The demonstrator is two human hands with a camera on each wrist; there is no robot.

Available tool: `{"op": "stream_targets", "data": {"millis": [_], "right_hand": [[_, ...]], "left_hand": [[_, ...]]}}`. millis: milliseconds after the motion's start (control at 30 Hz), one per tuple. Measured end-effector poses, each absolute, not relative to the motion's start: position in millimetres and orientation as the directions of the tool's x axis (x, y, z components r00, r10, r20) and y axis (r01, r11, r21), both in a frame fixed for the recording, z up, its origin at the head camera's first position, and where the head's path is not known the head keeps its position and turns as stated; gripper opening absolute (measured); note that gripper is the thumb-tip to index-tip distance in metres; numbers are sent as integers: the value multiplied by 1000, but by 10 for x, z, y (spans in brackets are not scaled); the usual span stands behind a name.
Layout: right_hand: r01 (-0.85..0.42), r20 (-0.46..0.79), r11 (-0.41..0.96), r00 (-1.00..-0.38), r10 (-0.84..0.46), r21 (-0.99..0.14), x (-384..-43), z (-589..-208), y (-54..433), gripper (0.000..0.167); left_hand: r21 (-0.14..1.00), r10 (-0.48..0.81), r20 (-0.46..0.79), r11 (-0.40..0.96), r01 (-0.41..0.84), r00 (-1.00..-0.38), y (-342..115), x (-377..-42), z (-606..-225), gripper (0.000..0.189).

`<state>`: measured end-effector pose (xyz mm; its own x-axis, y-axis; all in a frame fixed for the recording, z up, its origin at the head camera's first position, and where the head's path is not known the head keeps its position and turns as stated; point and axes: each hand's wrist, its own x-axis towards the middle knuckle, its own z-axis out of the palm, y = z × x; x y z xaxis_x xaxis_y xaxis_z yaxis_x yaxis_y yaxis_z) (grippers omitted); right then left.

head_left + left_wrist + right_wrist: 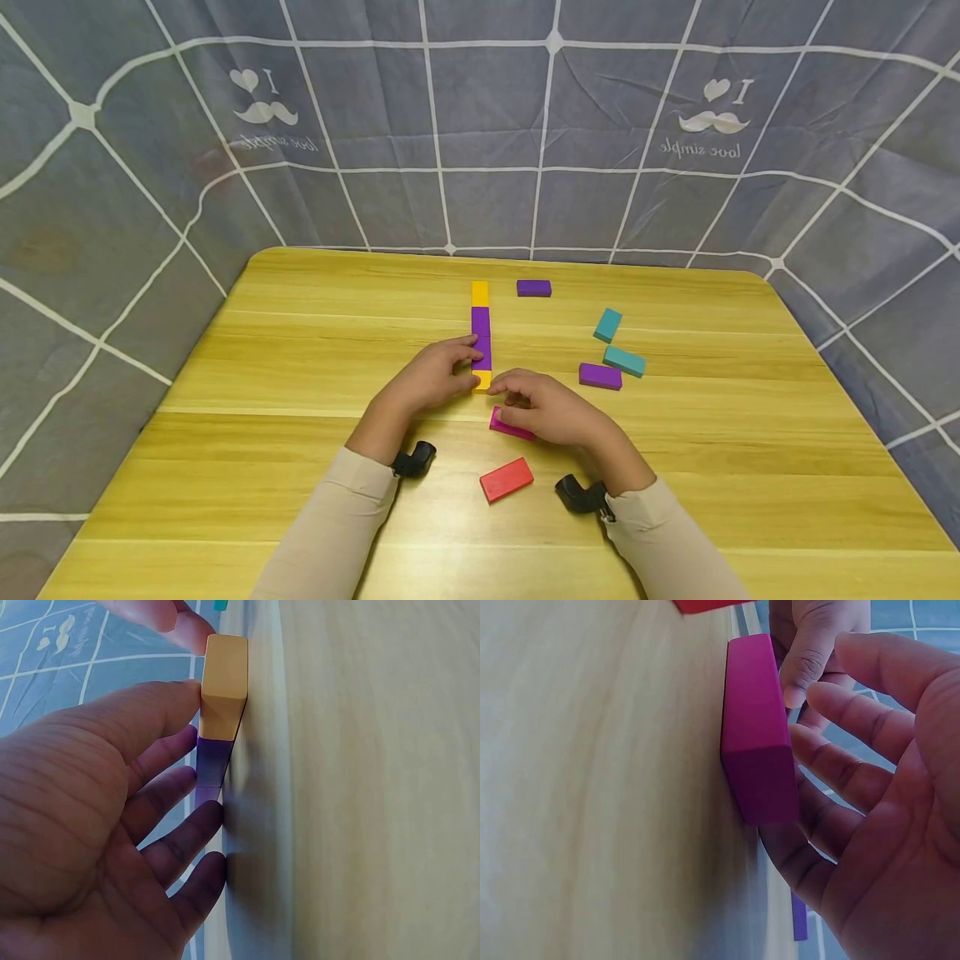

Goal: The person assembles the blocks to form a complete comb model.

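Observation:
A straight row of blocks lies on the table, with a yellow block (480,293) at the far end, two purple blocks (481,322) in the middle and another yellow block (225,684) at the near end. My left hand (433,375) lies along the row's left side, thumb tip at the near yellow block and loosely extended fingers by the purple ones. From the right, my right hand (553,408) reaches over a magenta block (757,712), its fingers spread and relaxed. One right fingertip is right at the near yellow block's side.
Nearest me lies a red block (507,480). To the right are two teal blocks (624,361) and a purple block (600,376). Another purple block (534,288) is near the far edge. A grey grid-patterned cloth (487,108) surrounds the wooden table (225,467).

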<state>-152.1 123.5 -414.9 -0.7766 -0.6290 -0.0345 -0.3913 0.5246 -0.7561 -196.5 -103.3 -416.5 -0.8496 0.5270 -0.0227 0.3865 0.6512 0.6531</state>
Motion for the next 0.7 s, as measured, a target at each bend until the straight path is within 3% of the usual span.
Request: {"op": "stream_targets", "data": {"millis": [467,700], "right_hand": [[-386,-88,599,-787,-610,-702,-1506,-4080,1291,28],[-397,-124,595,-751,-648,-699,-1509,-4070,1330,27]], "left_hand": [[651,523,-23,655,384,-852,-1032,-1960,-4164,42],[648,529,-11,650,397,-848,-1035,-1973,-4182,43]]}}
